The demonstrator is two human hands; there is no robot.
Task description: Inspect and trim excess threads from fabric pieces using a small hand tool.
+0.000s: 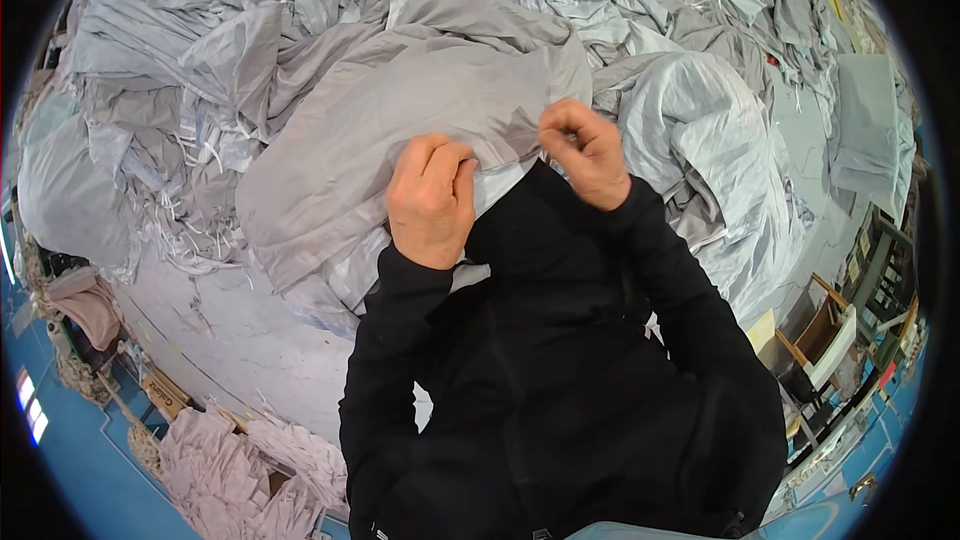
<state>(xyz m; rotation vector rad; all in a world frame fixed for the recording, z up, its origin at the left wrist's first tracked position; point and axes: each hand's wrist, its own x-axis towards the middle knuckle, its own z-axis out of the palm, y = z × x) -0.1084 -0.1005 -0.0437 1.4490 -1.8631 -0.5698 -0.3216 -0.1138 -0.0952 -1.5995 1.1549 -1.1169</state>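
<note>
A wide grey cloth (350, 130) lies spread before me, its near edge drawn up close to my black jacket. My left hand (430, 202) is closed on that edge, thumb against the curled fingers. A short way to the right, my right hand (588, 152) pinches the same edge, with a small fold of cloth standing up beside its fingertips. Between the hands the hem runs slightly slanted, and a paler, whitish underside shows below it. The fingertips of both hands are partly hidden by the fingers and cloth.
Heaped grey and pale blue fabric (170, 60) covers the far side of the white marbled table (240, 340). A shiny pale cloth (735, 140) bulges at the right. Pinkish cloth (215, 475) is piled low at the left; a wooden drawer (825, 340) stands at the lower right.
</note>
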